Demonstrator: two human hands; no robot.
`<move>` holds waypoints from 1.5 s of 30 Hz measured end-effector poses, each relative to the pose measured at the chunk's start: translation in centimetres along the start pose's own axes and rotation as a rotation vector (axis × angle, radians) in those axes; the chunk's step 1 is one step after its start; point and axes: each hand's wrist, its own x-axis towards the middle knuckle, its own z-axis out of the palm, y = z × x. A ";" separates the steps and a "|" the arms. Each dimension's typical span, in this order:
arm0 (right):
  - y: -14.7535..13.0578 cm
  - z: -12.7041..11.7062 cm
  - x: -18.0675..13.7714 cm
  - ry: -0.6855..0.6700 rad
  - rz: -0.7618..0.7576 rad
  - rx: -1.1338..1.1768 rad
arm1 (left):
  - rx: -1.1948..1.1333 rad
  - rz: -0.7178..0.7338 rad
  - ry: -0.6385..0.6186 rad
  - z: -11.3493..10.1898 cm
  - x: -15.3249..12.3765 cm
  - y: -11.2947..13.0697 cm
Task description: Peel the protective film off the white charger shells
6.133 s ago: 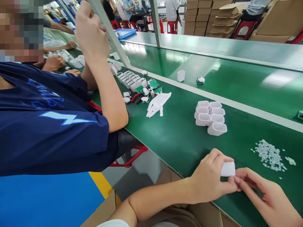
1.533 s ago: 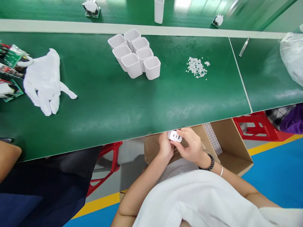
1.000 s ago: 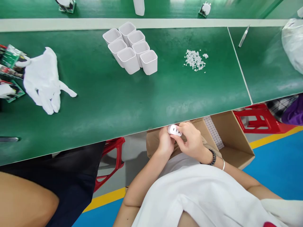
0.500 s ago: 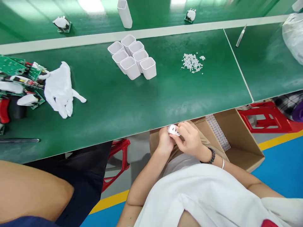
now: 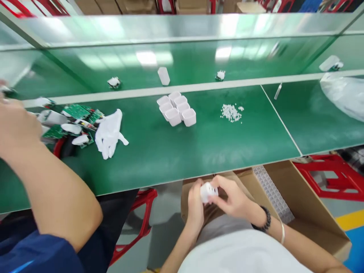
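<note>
The person wears a plain white top, its cloth smooth and softly rounded across the front. Toward the near edge of the desk a grey area of cloth shows; whether it is the same garment in shade or another one cannot be told. The left hand and its forearm are bare. Above the right hand, a bracelet of round black beads circles the wrist, and a slim, pale, smooth bangle sits further up the bare forearm.
</note>
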 end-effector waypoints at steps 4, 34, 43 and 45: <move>-0.6 -2.1 1.5 -0.130 -0.260 -0.056 | 0.554 0.471 -0.177 -2.0 -2.0 2.9; 19.6 -26.1 32.0 0.540 0.501 -0.542 | 0.889 0.945 0.248 1.1 6.8 10.2; 15.1 -23.0 20.7 0.147 0.127 -0.216 | 1.536 1.414 0.357 4.7 9.7 15.3; 14.9 -22.2 19.6 0.143 0.132 -0.196 | 1.558 1.406 0.355 5.1 10.3 15.2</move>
